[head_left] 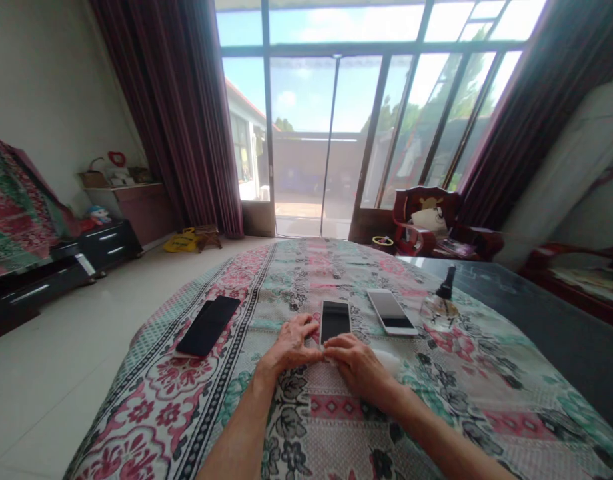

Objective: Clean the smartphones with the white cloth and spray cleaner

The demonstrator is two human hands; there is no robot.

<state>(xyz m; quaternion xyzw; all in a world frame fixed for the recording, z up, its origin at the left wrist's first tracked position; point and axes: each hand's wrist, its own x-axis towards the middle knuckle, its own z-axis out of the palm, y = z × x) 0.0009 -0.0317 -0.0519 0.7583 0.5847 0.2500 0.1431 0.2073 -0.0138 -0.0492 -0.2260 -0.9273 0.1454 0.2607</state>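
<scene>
A white-framed phone with a dark screen (pixel 336 319) lies face up on the flowered tablecloth in front of me. My left hand (pixel 294 343) curves around its lower left corner, fingertips at the left side and thumb along the bottom end. At that same bottom end my right hand (pixel 359 367) has its fingers pressed together, close to the left thumb. What lies under the right fingertips is too small to name. Something whitish and translucent (pixel 388 360) shows just beyond the right hand, partly hidden by it. Another white phone (pixel 391 312) lies to the right.
A black phone (pixel 211 325) lies on the left, overlapping a pale-edged one. At the right stands a clear bottle (pixel 439 312) with a black spray top. The tablecloth (pixel 306 267) covers a round-ended table. Beyond are a wooden armchair (pixel 426 217) and glass doors (pixel 306 147).
</scene>
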